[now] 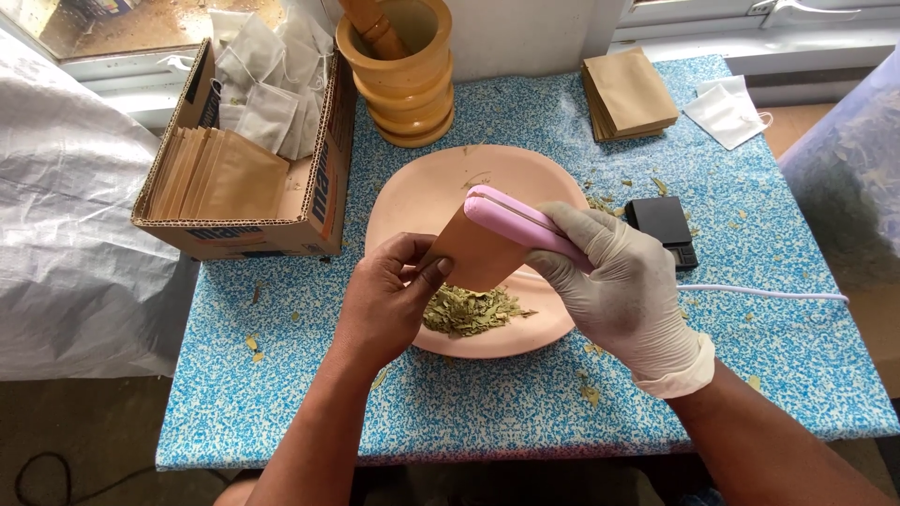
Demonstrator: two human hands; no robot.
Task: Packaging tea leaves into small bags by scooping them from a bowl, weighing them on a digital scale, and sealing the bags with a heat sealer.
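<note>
Bare left hand (389, 295) fingers pinching a brown paper pouch (478, 253), gloved right hand (623, 286) fingers gripping a pink sealer (525, 225) clamped along the pouch's 1 o'clock edge, above dried leaves (469, 311) on a pink plate (422, 192), cardboard box (239, 141) at 10 o'clock on the surface (525, 394)

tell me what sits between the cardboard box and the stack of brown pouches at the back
A wooden mortar with its pestle, seen in the head view.

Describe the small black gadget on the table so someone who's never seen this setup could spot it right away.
Start at the blue speckled table and find the big pink plate in the middle. Just off the plate's right rim, behind the gloved right hand, lies the flat black pocket scale. It is the only black thing on the tabletop, unlike the brown envelope stack and white mask behind it.
</note>
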